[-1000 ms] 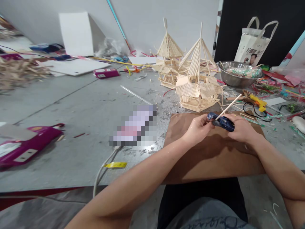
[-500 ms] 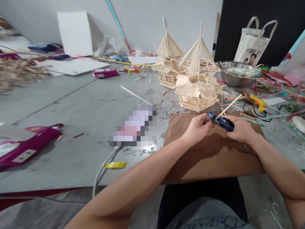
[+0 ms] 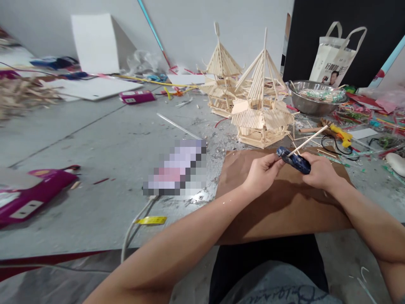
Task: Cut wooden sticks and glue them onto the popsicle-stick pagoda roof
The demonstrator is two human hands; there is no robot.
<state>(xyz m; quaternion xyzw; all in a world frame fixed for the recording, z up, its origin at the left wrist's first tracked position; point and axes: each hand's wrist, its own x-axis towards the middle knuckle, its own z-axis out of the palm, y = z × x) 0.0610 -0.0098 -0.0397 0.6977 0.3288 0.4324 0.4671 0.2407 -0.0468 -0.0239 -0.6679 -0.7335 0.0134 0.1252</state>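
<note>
My left hand [image 3: 261,173] is closed, its fingertips pinched at the lower end of a thin wooden stick [image 3: 311,138]. The stick slants up to the right across a dark blue hand tool [image 3: 295,160]. My right hand [image 3: 321,171] is closed around the tool's right end; its exact kind is unclear. Both hands are above a brown board [image 3: 272,219]. Just beyond them stands a pavilion model of wooden sticks [image 3: 264,120], its upper roof partly open, with a similar stick model [image 3: 221,63] behind it.
A blurred-out phone-like device [image 3: 175,164] with a cable lies left of the board. Purple power strips [image 3: 41,190] sit farther left. To the right are a yellow glue gun [image 3: 341,134], a metal bowl [image 3: 306,105] and scattered scraps. A white bag [image 3: 332,59] stands behind.
The stick has shifted slightly to the right relative to the blue tool, and my left hand has moved a little. The whole view has drifted slightly.
</note>
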